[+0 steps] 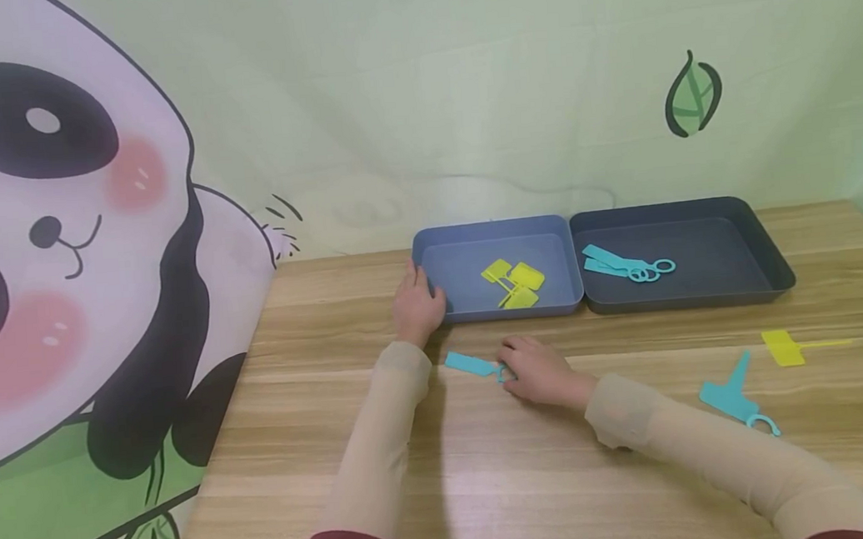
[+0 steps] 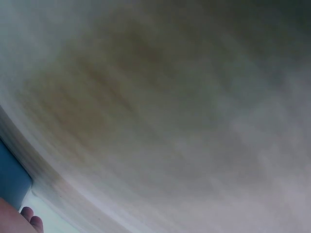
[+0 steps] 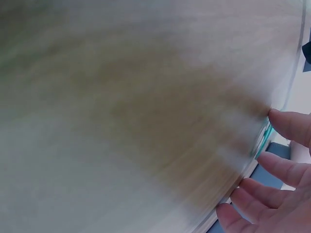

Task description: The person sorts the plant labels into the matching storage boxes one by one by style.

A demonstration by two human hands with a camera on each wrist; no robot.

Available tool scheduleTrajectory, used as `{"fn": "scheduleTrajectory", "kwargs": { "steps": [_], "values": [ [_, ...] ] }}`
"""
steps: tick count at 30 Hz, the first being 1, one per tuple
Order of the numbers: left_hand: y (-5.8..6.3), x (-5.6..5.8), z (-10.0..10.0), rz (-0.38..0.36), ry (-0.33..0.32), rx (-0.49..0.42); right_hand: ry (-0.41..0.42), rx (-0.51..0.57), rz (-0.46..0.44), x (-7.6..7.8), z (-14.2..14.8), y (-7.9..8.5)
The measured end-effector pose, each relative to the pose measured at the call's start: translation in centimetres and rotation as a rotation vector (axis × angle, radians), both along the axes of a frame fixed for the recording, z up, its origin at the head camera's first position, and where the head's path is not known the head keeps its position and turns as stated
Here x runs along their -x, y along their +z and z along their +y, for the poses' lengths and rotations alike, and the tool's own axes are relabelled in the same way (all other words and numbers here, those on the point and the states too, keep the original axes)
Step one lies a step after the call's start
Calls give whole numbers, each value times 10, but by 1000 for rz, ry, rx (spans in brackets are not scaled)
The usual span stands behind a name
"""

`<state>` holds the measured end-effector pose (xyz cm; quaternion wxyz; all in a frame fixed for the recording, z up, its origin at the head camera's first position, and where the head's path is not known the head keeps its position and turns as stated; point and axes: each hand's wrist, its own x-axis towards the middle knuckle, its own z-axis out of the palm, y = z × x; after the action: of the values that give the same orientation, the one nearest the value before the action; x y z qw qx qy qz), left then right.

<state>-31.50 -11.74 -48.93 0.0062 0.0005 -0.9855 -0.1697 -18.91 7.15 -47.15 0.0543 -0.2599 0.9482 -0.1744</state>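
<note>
My left hand [image 1: 418, 305] holds the left rim of the blue tray [image 1: 505, 313], near its front corner. In that tray lie several yellow plant labels [image 1: 527, 276]. On the table in front of it is a light-blue plant label [image 1: 470, 363] with a ring end. The thumb and fingers of my right hand [image 1: 542, 370] are curled about that ring and partly hide it. From the right wrist, the label [image 3: 264, 141] shows edge-on between thumb and index fingertip. The left wrist view catches only a few fingertips [image 2: 30, 217] beside the tray's blue wall.
A dark tray [image 1: 718, 279] stands against the blue one on its right, with several light-blue ring labels [image 1: 619, 265] inside. Toward the right of the table lie a light-blue hooked label [image 1: 732, 395] and a yellow label [image 1: 783, 348]. A printed panda cloth [image 1: 466, 117] hangs behind.
</note>
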Motion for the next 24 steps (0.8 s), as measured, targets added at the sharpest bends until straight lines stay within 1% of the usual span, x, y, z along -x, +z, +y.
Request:
{"fn": "scheduleTrajectory", "kwargs": {
  "steps": [4,12,24],
  "values": [
    [1,-1,0,1,0,-9,-13,6,-13,3,2,-1],
    [1,0,0,-13,-1,-25,-10,-34,9,6,4,-3],
    [0,1,-1,-21,-2,-17,-49,-49,-56,13,4,-3]
  ]
}}
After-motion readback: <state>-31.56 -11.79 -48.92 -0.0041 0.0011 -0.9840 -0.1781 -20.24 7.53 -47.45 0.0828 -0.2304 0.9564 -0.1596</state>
